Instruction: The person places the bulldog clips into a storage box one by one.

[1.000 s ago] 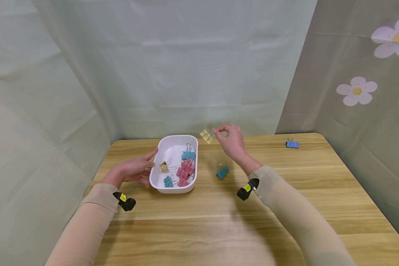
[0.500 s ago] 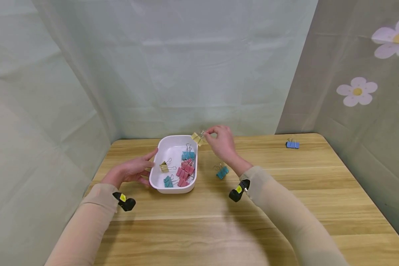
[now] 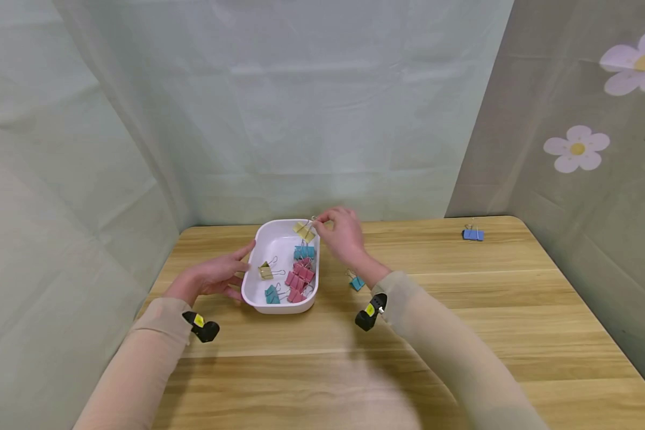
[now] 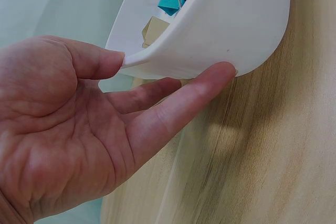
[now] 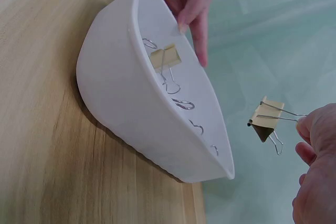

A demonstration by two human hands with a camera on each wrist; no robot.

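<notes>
One yellow binder clip (image 3: 303, 231) hangs over the far rim of the white tray (image 3: 258, 303), pinched by its wire handle in your right hand (image 3: 341, 236). It looks light, stiff and springy, so that wire loop seems the surest hold. Your left hand (image 3: 213, 276) rests its straight fingers against the tray's left wall.

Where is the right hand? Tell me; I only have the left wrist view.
Observer: The right hand pinches a yellow metal binder clip by its wire handle, in the air over the far end of the white plastic tray.
Operator: List any clips outside the tray.
Observer: A teal binder clip lies on the wooden table beside the right forearm.
Operator: Any others.
Observer: A blue binder clip lies near the far right corner.
</notes>
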